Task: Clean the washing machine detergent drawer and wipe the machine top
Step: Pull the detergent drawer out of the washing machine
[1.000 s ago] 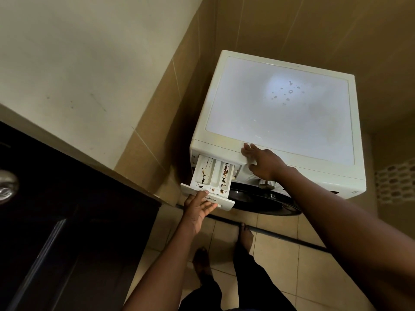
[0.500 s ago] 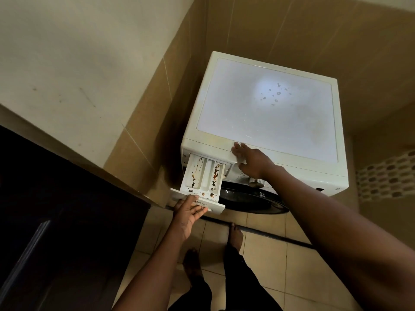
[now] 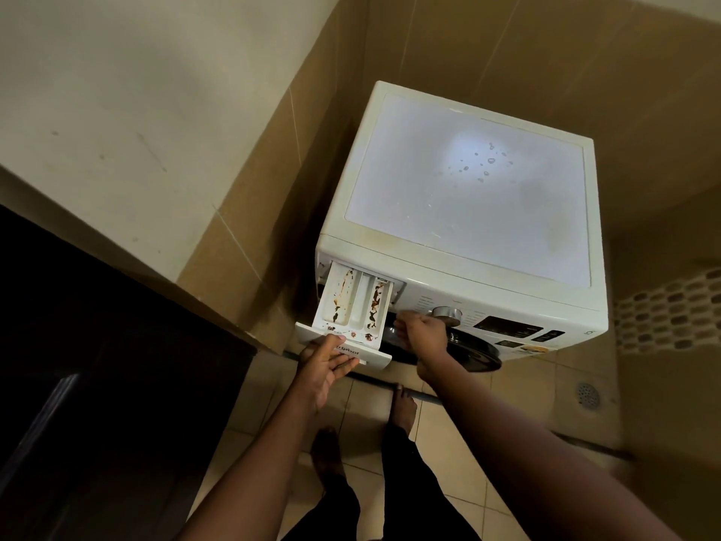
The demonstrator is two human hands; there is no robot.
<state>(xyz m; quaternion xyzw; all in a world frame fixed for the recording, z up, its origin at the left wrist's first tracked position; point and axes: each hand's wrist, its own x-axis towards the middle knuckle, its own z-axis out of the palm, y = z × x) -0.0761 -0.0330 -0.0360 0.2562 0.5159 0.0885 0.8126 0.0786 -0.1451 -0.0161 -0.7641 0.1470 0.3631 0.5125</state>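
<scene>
The white washing machine [image 3: 468,212] stands in a tiled corner, its top dusty with a patch of small droplets [image 3: 483,162]. Its detergent drawer [image 3: 361,302] is pulled far out at the front left, and brown residue streaks its compartments. My left hand [image 3: 327,369] grips the drawer's front panel, thumb on top and fingers underneath. My right hand [image 3: 423,331] is just right of the drawer, below the control dial [image 3: 446,315]. Its fingers are curled, and I cannot tell whether they touch the drawer's side.
A dark cabinet [image 3: 97,384] fills the left side, close to the drawer. Tiled walls close in behind and to the left of the machine. The round door [image 3: 476,357] bulges out below the panel. My bare feet [image 3: 404,408] stand on the floor tiles, with a floor drain [image 3: 588,394] to the right.
My right hand has left the machine's front top edge and dropped down beside the drawer. The drawer has come further out in my left hand.
</scene>
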